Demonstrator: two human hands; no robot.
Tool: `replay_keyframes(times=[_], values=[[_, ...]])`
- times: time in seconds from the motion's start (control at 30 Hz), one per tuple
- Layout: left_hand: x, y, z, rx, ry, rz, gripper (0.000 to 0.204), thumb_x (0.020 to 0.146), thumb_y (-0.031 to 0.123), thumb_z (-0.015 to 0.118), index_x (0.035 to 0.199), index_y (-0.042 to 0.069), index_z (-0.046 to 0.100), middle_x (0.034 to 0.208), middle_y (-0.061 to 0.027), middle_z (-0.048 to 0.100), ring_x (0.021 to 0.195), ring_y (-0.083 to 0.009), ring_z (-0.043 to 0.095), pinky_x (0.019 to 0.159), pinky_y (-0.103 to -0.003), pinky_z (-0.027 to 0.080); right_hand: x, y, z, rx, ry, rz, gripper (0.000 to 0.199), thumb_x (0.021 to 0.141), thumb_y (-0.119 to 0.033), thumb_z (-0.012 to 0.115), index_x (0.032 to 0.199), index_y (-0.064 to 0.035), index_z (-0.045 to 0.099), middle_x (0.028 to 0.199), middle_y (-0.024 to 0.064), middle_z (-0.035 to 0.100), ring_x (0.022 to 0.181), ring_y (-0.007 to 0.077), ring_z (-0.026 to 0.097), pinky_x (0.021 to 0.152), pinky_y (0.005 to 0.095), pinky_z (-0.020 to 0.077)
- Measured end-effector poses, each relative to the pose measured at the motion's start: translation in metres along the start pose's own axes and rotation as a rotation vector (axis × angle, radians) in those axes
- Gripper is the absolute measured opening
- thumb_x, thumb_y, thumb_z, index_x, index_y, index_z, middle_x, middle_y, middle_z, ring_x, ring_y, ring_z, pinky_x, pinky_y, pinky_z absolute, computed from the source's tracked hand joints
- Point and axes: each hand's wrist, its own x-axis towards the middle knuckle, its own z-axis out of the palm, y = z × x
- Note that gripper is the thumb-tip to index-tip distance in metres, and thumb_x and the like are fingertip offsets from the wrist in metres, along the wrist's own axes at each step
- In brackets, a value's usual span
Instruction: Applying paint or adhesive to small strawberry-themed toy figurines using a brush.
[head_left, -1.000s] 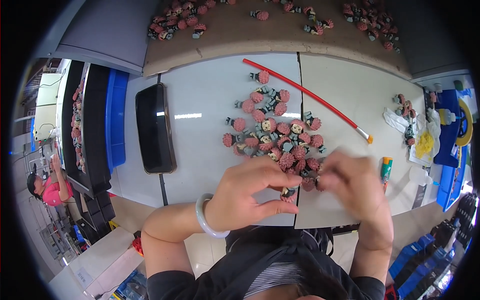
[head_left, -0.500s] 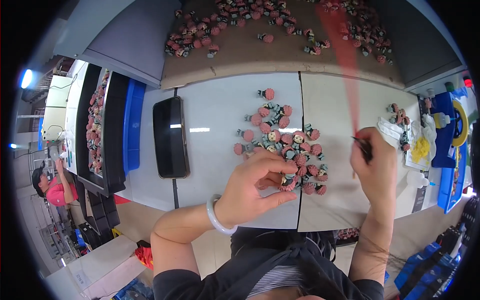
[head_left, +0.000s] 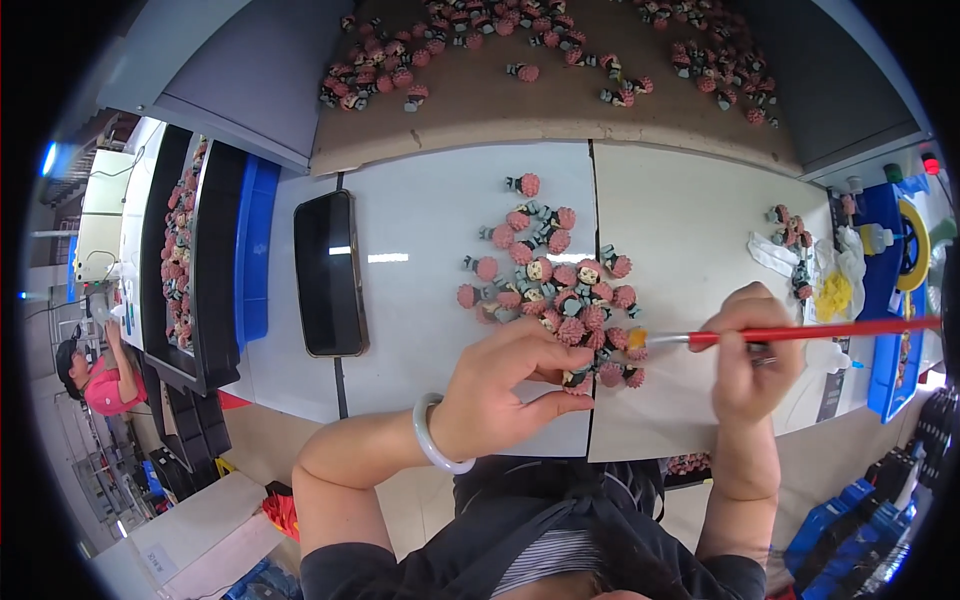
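Observation:
My left hand (head_left: 510, 378), a pale bangle at its wrist, is closed on a small pink-haired figurine (head_left: 577, 381), pinched between thumb and fingers. My right hand (head_left: 752, 370) grips a red-handled paintbrush (head_left: 815, 332) held nearly level. Its yellowish bristles (head_left: 637, 340) point left, beside the held figurine and over the edge of the figurine cluster. Something dark also shows within the right hand, too blurred to name. A loose cluster of similar figurines (head_left: 567, 272) lies on the white tabletop just beyond my left hand.
A black phone (head_left: 330, 272) lies on the left. More figurines cover a brown raised shelf (head_left: 480, 118) at the back. At right are crumpled tissues (head_left: 770, 252), a yellow-stained wad (head_left: 832, 295) and blue trays (head_left: 893, 375). A dark tray of figurines (head_left: 222, 270) stands far left, beyond which a person works.
The red brush was a blurred upright streak above my right hand; now it lies nearly level, bristles near the left hand. My left hand keeps hold of the figurine.

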Motion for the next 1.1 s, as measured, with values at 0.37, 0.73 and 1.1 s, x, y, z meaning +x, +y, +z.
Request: replay_keyframes(times=[0.37, 0.73, 1.1], values=[[0.004, -0.001, -0.004, -0.473, -0.112, -0.158, 0.034, 0.072, -0.011, 0.063, 0.101, 0.001, 0.051, 0.101, -0.0102, 0.049, 0.096, -0.0256, 0.058, 0.081, -0.032, 0.051, 0.015, 0.005, -0.018, -0.497, -0.103, 0.105, 0.008, 0.068, 0.0, 0.057, 0.076, -0.0009, 0.054, 0.064, 0.0108, 0.052, 0.05, 0.0221, 0.048, 0.048, 0.0313, 0.0386], [0.002, 0.001, -0.006, -0.482, -0.088, -0.177, 0.032, 0.075, -0.01, 0.06, 0.104, 0.001, 0.049, 0.105, -0.0137, 0.053, 0.098, -0.0254, 0.058, 0.083, -0.033, 0.049, 0.002, 0.001, 0.007, -0.324, -0.369, -0.117, 0.013, 0.075, -0.003, 0.057, 0.087, -0.0015, 0.053, 0.068, 0.0128, 0.055, 0.057, 0.0292, 0.053, 0.054, 0.0344, 0.0422], [0.002, 0.003, -0.003, -0.293, -0.051, -0.108, 0.03, 0.069, -0.011, 0.065, 0.095, 0.002, 0.056, 0.099, -0.0133, 0.055, 0.093, -0.0214, 0.058, 0.077, -0.03, 0.05, -0.01, 0.002, 0.025, -0.286, -0.54, -0.21, 0.025, 0.069, -0.022, 0.069, 0.07, -0.0064, 0.049, 0.057, 0.0051, 0.047, 0.048, 0.0227, 0.05, 0.04, 0.0325, 0.038]])
